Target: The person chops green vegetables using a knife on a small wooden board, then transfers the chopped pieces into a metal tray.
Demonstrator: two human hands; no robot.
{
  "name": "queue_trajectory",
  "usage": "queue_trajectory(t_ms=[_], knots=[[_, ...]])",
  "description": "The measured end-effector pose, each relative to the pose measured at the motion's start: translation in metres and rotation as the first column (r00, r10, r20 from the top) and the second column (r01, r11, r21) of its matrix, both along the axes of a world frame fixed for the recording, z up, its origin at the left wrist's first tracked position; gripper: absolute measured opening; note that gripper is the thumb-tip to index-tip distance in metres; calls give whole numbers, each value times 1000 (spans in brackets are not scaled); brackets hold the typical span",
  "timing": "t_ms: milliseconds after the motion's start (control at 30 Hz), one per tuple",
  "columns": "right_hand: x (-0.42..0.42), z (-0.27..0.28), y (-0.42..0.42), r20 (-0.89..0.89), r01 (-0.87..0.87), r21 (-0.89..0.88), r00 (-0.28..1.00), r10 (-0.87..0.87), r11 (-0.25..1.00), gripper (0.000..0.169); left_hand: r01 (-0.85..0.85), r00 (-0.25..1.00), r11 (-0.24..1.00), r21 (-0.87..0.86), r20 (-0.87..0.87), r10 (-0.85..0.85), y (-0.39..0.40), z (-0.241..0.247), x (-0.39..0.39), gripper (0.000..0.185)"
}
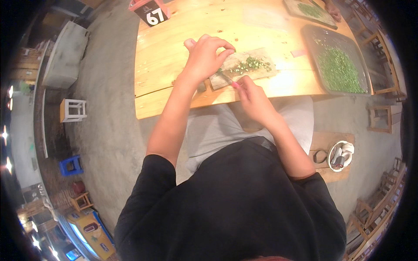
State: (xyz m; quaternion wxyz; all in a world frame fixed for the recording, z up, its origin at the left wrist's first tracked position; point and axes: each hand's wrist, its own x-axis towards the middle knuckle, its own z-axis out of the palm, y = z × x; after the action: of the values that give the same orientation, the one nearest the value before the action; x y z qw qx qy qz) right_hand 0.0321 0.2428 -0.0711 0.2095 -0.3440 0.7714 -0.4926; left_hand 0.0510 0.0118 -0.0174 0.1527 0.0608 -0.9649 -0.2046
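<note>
My right hand grips the pink handle of a small knife, its blade angled up-left over the near left part of a wooden cutting board. Chopped green onion lies scattered on the board, with a few bits by the blade. My left hand is above the board's left end. Its thumb and index fingertip meet on what looks like a small green scrap, while the other fingers curl back.
A grey tray of chopped greens stands at the table's right. Beyond it, another person's hand is beside a second board with greens. A numbered pink bucket stands far left. A stool with a white basket is at my right.
</note>
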Motion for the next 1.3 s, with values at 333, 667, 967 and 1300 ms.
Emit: queue_trajectory(t_ms=[333,667,967,1300], knots=[[4,14,21,3,145,63,989,-145,987,13,-72,994,987,146,-76,83,-1,-8,47,20],[3,0,6,-66,116,22,991,-114,993,12,-107,990,973,203,-72,124,-4,-12,69,18],[4,12,23,-36,69,7,997,-69,998,14,-142,986,961,239,-50,158,-4,-28,80,15],[-5,-1,28,-82,180,11,980,-178,984,13,-57,997,984,168,-43,65,28,-44,51,14]])
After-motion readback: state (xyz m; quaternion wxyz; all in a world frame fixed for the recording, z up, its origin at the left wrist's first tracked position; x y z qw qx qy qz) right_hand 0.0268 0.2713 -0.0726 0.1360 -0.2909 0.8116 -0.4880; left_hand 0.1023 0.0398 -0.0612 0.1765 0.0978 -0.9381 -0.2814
